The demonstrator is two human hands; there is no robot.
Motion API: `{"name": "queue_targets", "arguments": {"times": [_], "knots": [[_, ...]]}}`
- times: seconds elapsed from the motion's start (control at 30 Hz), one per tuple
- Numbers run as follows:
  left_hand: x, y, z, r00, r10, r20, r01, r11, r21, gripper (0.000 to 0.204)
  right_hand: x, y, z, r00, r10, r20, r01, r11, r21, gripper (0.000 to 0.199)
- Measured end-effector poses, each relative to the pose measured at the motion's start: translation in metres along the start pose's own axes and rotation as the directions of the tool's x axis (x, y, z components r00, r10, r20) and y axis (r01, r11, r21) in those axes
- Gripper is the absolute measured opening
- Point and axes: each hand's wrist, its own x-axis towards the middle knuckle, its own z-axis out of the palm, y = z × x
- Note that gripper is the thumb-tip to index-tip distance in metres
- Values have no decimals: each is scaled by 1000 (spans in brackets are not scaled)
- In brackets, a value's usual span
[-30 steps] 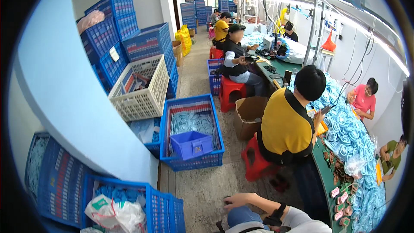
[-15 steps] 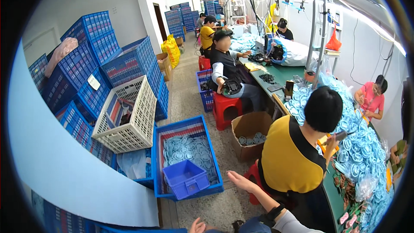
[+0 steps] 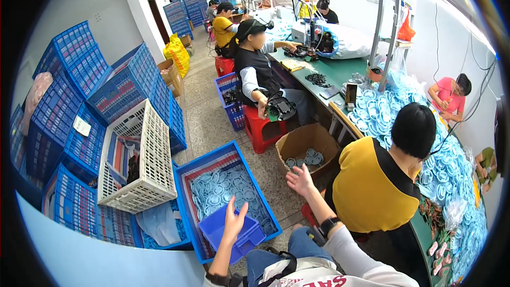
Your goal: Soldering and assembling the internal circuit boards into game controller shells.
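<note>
My left hand (image 3: 234,221) is raised with its fingers apart and nothing in it. Behind it lies a small purple-blue plastic bin (image 3: 249,244), tilted on the near end of a large blue crate (image 3: 245,166). Many light-blue ring-shaped pieces (image 3: 211,187) fill the bottom of that crate, over a striped lining. Farther right, my right hand (image 3: 301,182) is spread open in the air, holding nothing. From my viewpoint it overlaps the near edge of a cardboard box (image 3: 287,143), which has several more blue ring pieces (image 3: 311,158) inside.
A co-worker in yellow and black (image 3: 372,186) sits close on my right at a green table (image 3: 332,77) heaped with blue pieces. Beyond, another co-worker (image 3: 252,69) sits on a red stool (image 3: 257,130). Stacked blue crates (image 3: 74,58) and a white crate (image 3: 156,151) line the left.
Both hands have risen and moved forward; the left hand has come from the lower edge to before the small bin. My view has shifted, now showing my lap.
</note>
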Motion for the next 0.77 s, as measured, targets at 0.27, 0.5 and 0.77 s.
{"name": "queue_targets", "arguments": {"times": [0.27,0.5,0.77], "knots": [[206,118,85,859,512,-15,-468,797,381,75,171,-80,21,992,-101,78,73,950,303,74],[332,162,208,789,568,233,-560,509,654,90,234,-149,42,915,-265,306,-10,741,671,59],[401,130,285,786,541,300,-589,506,630,84,212,-203,25,980,-153,125,39,769,638,58]]}}
